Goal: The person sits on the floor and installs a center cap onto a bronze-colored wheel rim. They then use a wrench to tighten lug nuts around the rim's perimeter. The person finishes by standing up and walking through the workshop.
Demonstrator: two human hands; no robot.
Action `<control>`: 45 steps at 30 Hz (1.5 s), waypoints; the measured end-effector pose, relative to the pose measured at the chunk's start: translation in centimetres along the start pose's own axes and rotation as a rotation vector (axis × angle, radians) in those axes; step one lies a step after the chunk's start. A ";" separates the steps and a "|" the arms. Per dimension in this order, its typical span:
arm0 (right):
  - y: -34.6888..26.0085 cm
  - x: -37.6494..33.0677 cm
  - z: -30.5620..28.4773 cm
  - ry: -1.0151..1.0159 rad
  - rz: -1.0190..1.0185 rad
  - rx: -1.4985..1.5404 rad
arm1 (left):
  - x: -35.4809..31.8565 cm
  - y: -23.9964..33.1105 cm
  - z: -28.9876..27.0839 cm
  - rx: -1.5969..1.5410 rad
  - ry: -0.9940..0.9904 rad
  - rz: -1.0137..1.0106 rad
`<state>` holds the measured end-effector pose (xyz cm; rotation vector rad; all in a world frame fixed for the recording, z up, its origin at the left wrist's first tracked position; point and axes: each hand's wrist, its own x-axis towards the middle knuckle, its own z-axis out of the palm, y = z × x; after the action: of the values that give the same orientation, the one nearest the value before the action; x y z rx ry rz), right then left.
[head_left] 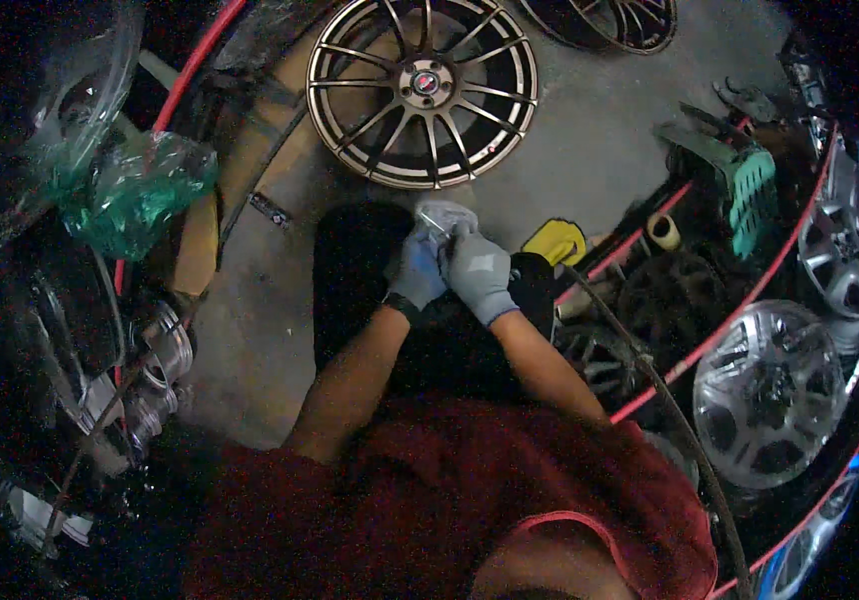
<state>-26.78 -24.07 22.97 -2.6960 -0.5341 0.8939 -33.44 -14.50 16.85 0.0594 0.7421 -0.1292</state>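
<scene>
1. Both gloved hands, left hand [416,272] and right hand [477,270], pinch a small clear plastic piece [445,216] together at their fingertips.
2. A bronze wheel [423,88] lies just beyond on the concrete floor [590,140].
3. A yellow tool [555,241] sits right; silver wheels [770,390] further right.

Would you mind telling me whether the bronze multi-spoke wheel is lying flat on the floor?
Yes, the bronze multi-spoke wheel lies face up on the grey floor, just beyond both gloved hands.
</scene>
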 end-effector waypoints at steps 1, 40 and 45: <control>-1.0 -1.2 -1.3 -0.020 -0.006 -0.009 | -1.7 0.2 1.2 0.031 -0.022 0.037; -15.7 -21.4 -16.6 0.029 -0.097 0.771 | -24.4 9.7 12.7 0.756 0.009 -0.241; -22.8 -24.1 -12.0 0.035 0.123 0.423 | -26.5 13.8 12.3 0.781 0.105 -0.507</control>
<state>-43.33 -14.97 52.78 -2.3698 -0.1487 0.8745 -42.63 0.48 44.00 0.6262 0.7627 -0.9021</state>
